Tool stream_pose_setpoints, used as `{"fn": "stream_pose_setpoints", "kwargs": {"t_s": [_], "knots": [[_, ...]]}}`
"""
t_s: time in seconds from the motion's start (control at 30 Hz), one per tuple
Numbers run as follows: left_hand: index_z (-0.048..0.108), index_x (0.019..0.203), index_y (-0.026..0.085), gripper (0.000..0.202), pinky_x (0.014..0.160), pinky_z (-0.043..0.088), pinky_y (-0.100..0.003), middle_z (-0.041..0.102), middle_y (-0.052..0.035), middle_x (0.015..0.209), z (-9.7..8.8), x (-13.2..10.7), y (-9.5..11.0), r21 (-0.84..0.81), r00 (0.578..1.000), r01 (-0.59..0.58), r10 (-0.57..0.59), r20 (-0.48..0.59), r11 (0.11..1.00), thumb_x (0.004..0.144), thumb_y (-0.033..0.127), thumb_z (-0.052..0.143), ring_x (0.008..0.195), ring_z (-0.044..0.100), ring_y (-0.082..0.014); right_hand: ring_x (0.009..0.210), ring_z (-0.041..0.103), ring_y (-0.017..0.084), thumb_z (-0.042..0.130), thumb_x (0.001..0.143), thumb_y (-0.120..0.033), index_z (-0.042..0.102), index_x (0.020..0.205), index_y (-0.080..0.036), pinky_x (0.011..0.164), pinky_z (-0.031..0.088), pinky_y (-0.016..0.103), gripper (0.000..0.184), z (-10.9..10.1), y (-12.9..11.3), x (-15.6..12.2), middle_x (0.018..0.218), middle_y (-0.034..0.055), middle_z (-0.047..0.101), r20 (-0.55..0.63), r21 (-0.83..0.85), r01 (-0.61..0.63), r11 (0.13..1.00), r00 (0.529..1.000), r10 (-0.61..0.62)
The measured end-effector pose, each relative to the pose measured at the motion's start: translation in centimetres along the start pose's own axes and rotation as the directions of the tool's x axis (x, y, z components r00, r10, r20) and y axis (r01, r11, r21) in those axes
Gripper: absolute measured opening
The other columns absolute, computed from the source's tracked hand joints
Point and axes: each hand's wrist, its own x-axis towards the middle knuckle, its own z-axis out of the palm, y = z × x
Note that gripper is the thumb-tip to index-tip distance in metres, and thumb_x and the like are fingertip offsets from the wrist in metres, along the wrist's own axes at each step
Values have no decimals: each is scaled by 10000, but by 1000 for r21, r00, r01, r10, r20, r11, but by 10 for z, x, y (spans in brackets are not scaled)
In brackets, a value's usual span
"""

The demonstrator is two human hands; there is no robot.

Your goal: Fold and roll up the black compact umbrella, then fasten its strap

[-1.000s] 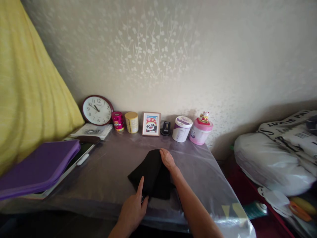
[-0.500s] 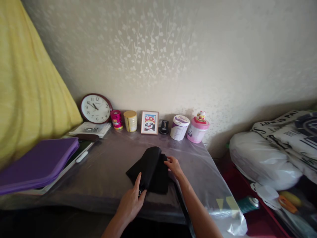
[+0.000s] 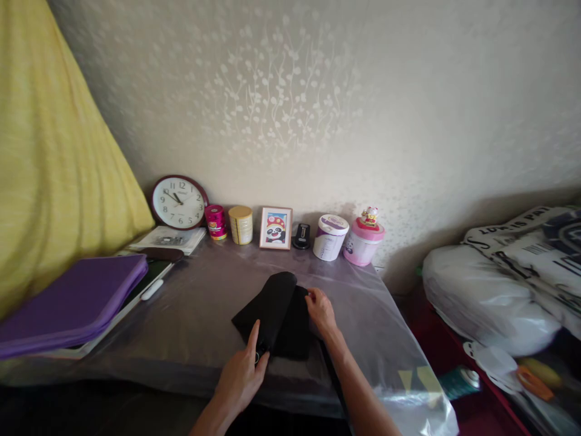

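A black folding umbrella [image 3: 271, 309] lies on the table, its canopy cloth in loose, wide folds. My left hand [image 3: 245, 369] is closed around its near end, index finger stretched along the cloth, and a small shiny ring shows beside the thumb. At the far right corner of a flap, my right hand [image 3: 321, 309] pinches the edge of the black cloth between thumb and fingers. A dark strap hangs down under my right forearm, partly hidden by it.
Along the wall stand a clock [image 3: 180, 203], a pink can [image 3: 215, 222], a yellow can [image 3: 241, 225], a panda picture frame [image 3: 276, 228] and two tubs [image 3: 331, 239]. Purple folders [image 3: 77, 300] lie left. Beyond the table's right edge are white bags [image 3: 485, 297] and a red bin [image 3: 485, 412].
My right hand's fingers have shifted slightly at the flap's edge and straightened the corner a little. The left hand keeps its hold, and the view has tilted slightly.
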Motion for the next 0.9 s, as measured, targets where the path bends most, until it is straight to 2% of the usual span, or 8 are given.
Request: {"fn": "stream_pose_setpoints", "kwargs": {"t_s": [0.1, 0.2, 0.3, 0.4, 0.57, 0.7, 0.8, 0.9], "knots": [[-9, 1387, 168, 614, 612, 364, -225, 656, -49, 774, 4, 1, 0, 40, 1000, -6, 7, -14, 999, 885, 371, 281, 701, 617, -155, 944, 565, 187, 389, 805, -200, 599, 985, -144, 870, 420, 325, 282, 14, -9, -10, 984, 94, 621, -3, -49, 200, 979, 980, -201], [1, 1388, 162, 610, 626, 373, -241, 662, -75, 817, 7, 0, 4, 73, 1000, 2, 0, -30, 997, 883, 345, 291, 742, 624, -173, 1024, 533, 206, 378, 827, -242, 533, 1103, -113, 901, 414, 351, 342, 39, -18, -21, 1082, 132, 580, -11, -58, 268, 962, 963, -269], [0, 1388, 158, 604, 629, 386, -266, 663, -94, 838, 10, -2, 9, 104, 999, 1, 4, -55, 995, 879, 299, 294, 749, 626, -196, 1156, 441, 258, 374, 843, -290, 428, 1213, -33, 927, 393, 391, 454, 62, -20, -26, 1209, 216, 486, -45, -121, 237, 964, 969, -244], [-9, 1385, 140, 625, 640, 397, -272, 660, -112, 871, 13, -3, 14, 121, 998, -4, 12, -65, 993, 862, 235, 319, 767, 625, -202, 1203, 387, 296, 369, 849, -324, 375, 1257, -19, 924, 382, 435, 510, 76, -19, -22, 1249, 247, 446, -55, -156, 202, 967, 976, -213], [-38, 1376, 106, 640, 670, 416, -285, 654, -131, 915, 19, -11, 18, 109, 1000, -10, 11, -3, 994, 848, 196, 312, 799, 624, -214, 1136, 457, 341, 372, 842, -389, 306, 1311, -36, 871, 390, 489, 591, 87, -25, -16, 1267, 277, 412, -95, -148, 97, 984, 989, -111], [-45, 1373, 100, 672, 694, 430, -298, 657, -139, 937, 24, -18, 19, 65, 995, 29, -35, 94, 997, 831, 209, 336, 828, 627, -230, 1083, 492, 379, 399, 816, -402, 266, 1331, -26, 818, 401, 513, 651, 93, -34, -24, 1287, 312, 361, -102, -173, 55, 983, 992, -73], [-61, 1378, 117, 697, 721, 440, -299, 662, -116, 949, 29, -20, 12, -59, 989, 45, -36, 145, 997, 827, 228, 351, 831, 632, -216, 1080, 495, 380, 398, 813, -395, 270, 1337, -60, 811, 400, 516, 635, 97, -35, -32, 1297, 295, 361, -103, -184, 55, 981, 992, -75], [-12, 1390, 153, 735, 760, 446, -252, 642, -89, 1022, 33, -22, -4, -336, 991, 60, -17, 129, 940, 798, 223, 418, 879, 622, -175, 1055, 515, 376, 404, 807, -398, 276, 1338, -94, 789, 411, 513, 625, 100, -33, -34, 1287, 283, 383, -131, -194, 68, 979, 987, -94]]}}
